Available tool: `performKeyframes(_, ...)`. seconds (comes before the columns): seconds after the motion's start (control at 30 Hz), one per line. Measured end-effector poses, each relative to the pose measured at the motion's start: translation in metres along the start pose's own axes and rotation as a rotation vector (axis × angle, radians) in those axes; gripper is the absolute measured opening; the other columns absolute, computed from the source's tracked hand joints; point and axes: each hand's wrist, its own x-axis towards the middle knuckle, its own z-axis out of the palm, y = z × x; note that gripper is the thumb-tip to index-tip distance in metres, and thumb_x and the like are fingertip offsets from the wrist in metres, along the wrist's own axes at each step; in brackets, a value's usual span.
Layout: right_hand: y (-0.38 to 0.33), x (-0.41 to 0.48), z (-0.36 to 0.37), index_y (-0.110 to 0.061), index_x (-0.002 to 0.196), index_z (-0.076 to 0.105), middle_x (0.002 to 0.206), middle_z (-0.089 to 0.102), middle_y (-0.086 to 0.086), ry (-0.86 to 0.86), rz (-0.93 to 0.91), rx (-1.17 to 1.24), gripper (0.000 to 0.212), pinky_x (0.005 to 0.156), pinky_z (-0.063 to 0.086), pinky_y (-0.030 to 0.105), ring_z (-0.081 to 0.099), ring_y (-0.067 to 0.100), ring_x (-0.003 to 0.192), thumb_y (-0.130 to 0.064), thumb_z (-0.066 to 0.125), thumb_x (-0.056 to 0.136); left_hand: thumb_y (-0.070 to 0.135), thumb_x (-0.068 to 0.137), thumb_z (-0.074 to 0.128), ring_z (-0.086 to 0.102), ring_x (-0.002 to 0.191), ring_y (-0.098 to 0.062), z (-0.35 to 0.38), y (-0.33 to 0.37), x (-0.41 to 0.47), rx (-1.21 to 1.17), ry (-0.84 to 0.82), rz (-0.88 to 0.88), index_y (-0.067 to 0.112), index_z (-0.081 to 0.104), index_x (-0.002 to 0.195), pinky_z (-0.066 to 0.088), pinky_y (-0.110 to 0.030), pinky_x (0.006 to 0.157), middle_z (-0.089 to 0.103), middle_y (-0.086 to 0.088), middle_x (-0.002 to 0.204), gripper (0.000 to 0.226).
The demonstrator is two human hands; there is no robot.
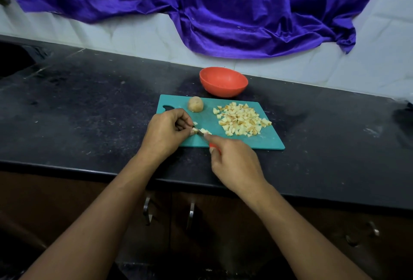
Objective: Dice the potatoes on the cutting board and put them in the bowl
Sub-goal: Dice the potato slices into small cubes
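left hand (166,128): pinches potato piece (195,130) on board (257,140), frame centre
right hand (234,163): grips knife (204,135)
bowl (223,81): above board

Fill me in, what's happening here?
A person is dicing potato on the teal plastic cutting board. The left hand pinches a pale potato strip while the right hand cuts it with a red-handled knife. A pile of diced pieces lies on the board, one whole brown potato waits, and the round red bowl shows no pieces.
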Motion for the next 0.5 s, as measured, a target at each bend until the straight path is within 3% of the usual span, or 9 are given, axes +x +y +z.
performKeyframes(0.1,0.016,0.006,-0.001,-0.041,0.142,0.059,0.112,0.065,-0.025,0.038,0.095,0.367,0.038,0.076,0.053,0.023,0.060,0.001,0.087,-0.030,0.056,0.105,0.014,0.080,0.086,0.068,0.077,0.002,0.000,0.001,0.001,0.020,-0.030,0.008,0.025,0.073,0.090,0.058,-0.022,0.080,0.073,0.012,0.079,0.020)
performKeyframes(0.2,0.027,0.013,0.003,-0.036,0.138,0.065,0.089,0.067,-0.018,0.112,0.177,0.632,0.036,0.062,0.044,0.021,0.056,0.002,0.069,-0.026,0.060,0.104,0.017,0.081,0.086,0.068,0.080,0.002,-0.001,0.002,0.000,0.026,-0.077,-0.003,0.026,0.074,0.091,0.059,-0.024,0.083,0.074,0.013,0.084,0.018)
performKeyframes(0.27,0.032,0.013,0.007,-0.033,0.138,0.065,0.081,0.060,-0.019,0.166,0.197,0.733,0.036,0.068,0.045,0.021,0.054,0.001,0.074,-0.022,0.061,0.103,0.018,0.082,0.086,0.069,0.082,0.001,-0.001,0.003,0.000,0.016,-0.105,0.002,0.027,0.075,0.092,0.059,-0.027,0.085,0.075,0.013,0.086,0.017)
performKeyframes(0.37,0.037,0.013,0.011,-0.031,0.139,0.064,0.091,0.051,-0.022,0.199,0.214,0.822,0.037,0.090,0.045,0.023,0.052,0.002,0.096,-0.022,0.062,0.103,0.020,0.081,0.086,0.070,0.084,-0.001,-0.002,0.004,0.000,0.000,-0.142,0.005,0.028,0.076,0.093,0.060,-0.031,0.085,0.075,0.014,0.087,0.018)
performKeyframes(0.5,0.036,0.012,0.010,-0.030,0.139,0.064,0.089,0.051,-0.024,0.194,0.194,0.840,0.037,0.087,0.044,0.019,0.051,-0.003,0.092,-0.021,0.062,0.103,0.029,0.080,0.087,0.067,0.082,-0.002,-0.006,0.004,0.007,0.042,-0.262,0.011,0.034,0.074,0.110,0.058,-0.034,0.084,0.074,0.017,0.089,0.033)
